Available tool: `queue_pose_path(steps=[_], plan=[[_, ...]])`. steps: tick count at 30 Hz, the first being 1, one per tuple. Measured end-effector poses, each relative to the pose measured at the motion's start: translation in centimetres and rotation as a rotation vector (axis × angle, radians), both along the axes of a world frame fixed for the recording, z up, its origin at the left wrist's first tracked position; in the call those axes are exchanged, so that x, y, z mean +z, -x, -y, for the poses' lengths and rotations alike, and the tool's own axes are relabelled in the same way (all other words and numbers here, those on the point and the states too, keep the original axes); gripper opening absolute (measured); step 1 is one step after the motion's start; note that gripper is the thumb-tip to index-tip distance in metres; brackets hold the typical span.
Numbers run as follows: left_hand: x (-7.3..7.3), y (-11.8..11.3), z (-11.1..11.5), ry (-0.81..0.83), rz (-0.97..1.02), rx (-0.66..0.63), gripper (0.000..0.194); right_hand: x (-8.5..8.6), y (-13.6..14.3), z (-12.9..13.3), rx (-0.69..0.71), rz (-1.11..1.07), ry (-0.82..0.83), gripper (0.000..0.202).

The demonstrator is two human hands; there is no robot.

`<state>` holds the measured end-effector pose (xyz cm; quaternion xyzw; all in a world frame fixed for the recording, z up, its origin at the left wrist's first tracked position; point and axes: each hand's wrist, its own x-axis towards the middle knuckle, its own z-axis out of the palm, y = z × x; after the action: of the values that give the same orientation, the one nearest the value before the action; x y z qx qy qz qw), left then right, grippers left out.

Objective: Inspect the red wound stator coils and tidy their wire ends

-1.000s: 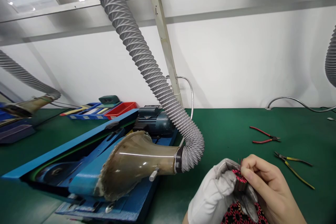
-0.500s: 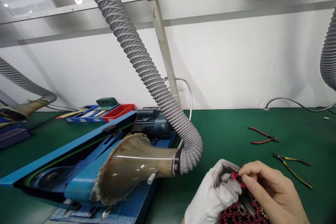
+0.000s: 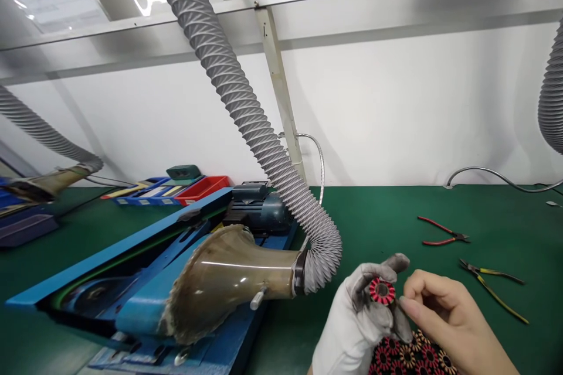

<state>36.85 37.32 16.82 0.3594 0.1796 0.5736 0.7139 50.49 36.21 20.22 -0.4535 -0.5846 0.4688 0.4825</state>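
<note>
My left hand [image 3: 358, 319], in a white glove with grey-stained fingers, holds up a small red-and-black ring-shaped part [image 3: 382, 291]. Red segments run around its rim, and its middle is dark; it looks like a small wound coil core. Just to the right is my bare right hand [image 3: 446, 316], its thumb and forefinger pinched together close to the ring. Whether a thin wire or anything else is between those fingertips I cannot make out. Beneath both hands lie several similar red and tan ring-shaped parts [image 3: 407, 357], partly covered by the hands.
Red-handled pliers [image 3: 444, 231] and yellow-handled pliers [image 3: 492, 287] lie on the green table [image 3: 369, 217] at right. A blue belt machine [image 3: 145, 304] with a brown suction hood [image 3: 229, 275] and grey hose [image 3: 246, 105] fills the left. Beyond are a red bin [image 3: 202, 188] and blue bins.
The ring has turned to face the camera, and my left thumb and fingers have opened up around it. My right fingertips have moved slightly off it. The view has shifted a little.
</note>
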Motion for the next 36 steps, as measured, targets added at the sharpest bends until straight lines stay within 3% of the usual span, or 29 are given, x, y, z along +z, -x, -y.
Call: queue_pose_path(steps=[3, 6, 9, 12, 14, 18, 20, 23, 27, 33, 36], plan=[[-0.1, 0.5, 0.4, -0.024, 0.004, -0.011, 0.047, 0.2, 0.0, -0.4, 0.001, 0.029, 0.047, 0.037], [0.1, 0.6, 0.6, 0.052, -0.14, 0.035, 0.049, 0.2, -0.2, -0.1, -0.043, -0.048, 0.047, 0.036], [0.3, -0.2, 0.1, 0.091, -0.206, -0.02, 0.047, 0.0, -0.2, 0.3, -0.109, -0.113, 0.063, 0.034], [0.3, -1.0, -0.5, 0.108, -0.198, -0.045, 0.043, -0.3, 0.0, 0.2, -0.003, -0.092, -0.041, 0.023], [0.1, -1.3, -0.5, 0.124, -0.223, -0.053, 0.04, -0.2, -0.1, -0.2, 0.095, -0.126, -0.089, 0.026], [0.5, -0.8, 0.5, 0.142, -0.363, -0.104, 0.029, 0.6, -1.1, -0.2, 0.07, -0.472, 0.065, 0.038], [1.3, -0.2, 1.3, 0.099, -0.464, -0.077, 0.033, 1.0, -1.7, 0.2, 0.028, -0.606, 0.101, 0.036], [2.5, 0.3, 2.1, 0.054, -0.547, 0.003, 0.033, 1.2, -2.1, 0.7, -0.029, -0.377, 0.017, 0.03], [3.1, -0.2, 2.3, 0.088, -0.586, 0.12, 0.03, 0.9, -2.0, 0.9, 0.101, 0.017, 0.032, 0.023], [2.7, -0.6, 1.5, -0.027, -0.669, 0.054, 0.032, 1.1, -1.8, 0.6, 0.115, 0.11, 0.028, 0.017], [3.0, -0.5, 1.4, 0.019, -0.605, 0.055, 0.032, 1.4, -1.4, 0.8, 0.082, 0.079, 0.008, 0.021]])
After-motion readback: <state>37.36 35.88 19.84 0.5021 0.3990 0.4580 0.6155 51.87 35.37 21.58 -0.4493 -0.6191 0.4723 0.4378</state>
